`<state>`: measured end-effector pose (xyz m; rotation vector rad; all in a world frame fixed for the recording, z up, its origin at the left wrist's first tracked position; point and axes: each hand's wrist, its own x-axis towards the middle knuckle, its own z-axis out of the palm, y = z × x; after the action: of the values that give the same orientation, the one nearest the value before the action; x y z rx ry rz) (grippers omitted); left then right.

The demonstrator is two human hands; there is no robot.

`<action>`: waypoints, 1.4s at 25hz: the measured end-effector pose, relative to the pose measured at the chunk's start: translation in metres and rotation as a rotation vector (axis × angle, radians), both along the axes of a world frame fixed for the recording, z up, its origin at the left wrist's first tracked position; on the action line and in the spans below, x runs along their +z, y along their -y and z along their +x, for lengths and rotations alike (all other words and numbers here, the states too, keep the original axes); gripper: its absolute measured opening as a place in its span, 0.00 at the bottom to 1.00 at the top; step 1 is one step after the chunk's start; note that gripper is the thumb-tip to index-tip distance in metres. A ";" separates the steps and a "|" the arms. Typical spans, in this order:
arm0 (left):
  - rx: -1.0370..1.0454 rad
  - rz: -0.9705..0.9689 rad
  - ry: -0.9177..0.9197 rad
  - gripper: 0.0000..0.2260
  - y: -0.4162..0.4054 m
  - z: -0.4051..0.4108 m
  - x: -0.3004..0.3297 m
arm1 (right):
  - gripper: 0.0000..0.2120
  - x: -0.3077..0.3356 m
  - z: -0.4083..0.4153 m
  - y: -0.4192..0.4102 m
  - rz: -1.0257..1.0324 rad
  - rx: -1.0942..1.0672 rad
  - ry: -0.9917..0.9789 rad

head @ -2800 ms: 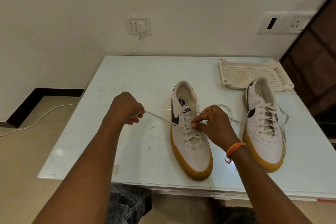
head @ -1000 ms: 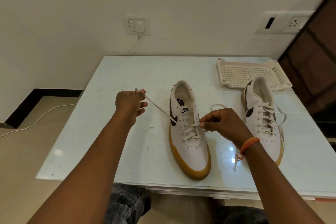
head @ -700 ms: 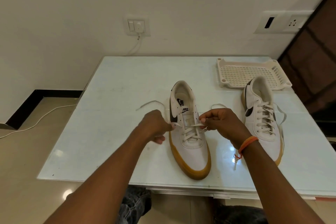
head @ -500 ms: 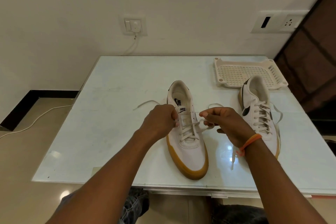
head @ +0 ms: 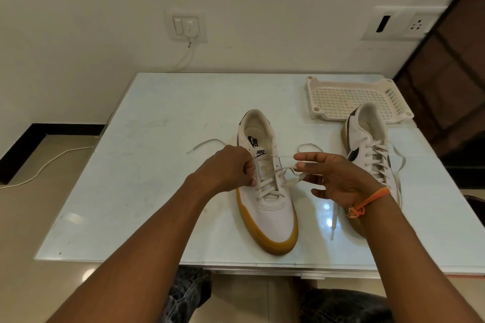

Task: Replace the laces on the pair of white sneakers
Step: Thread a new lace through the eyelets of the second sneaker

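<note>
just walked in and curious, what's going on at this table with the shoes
A person is lacing the near sneaker on the glass table. The left hand pinches at the eyelets on one side; the right hand is open, its fingers against the lace. Only the lower eyelets are threaded. The other sneaker is laced, beside a white tray.

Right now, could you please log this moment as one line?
left hand: gripping lace at near sneaker | right hand: open, fingers spread | far sneaker: laced
</note>
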<state>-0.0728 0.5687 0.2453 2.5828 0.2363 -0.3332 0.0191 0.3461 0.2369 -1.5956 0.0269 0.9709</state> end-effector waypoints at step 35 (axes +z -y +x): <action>-0.011 -0.128 -0.007 0.10 -0.004 0.005 0.006 | 0.12 -0.016 -0.005 -0.012 -0.053 0.008 0.632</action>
<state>-0.0681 0.5724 0.2515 2.4576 0.1973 -0.3497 0.0137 0.3583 0.2207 -1.8894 -0.3923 0.4398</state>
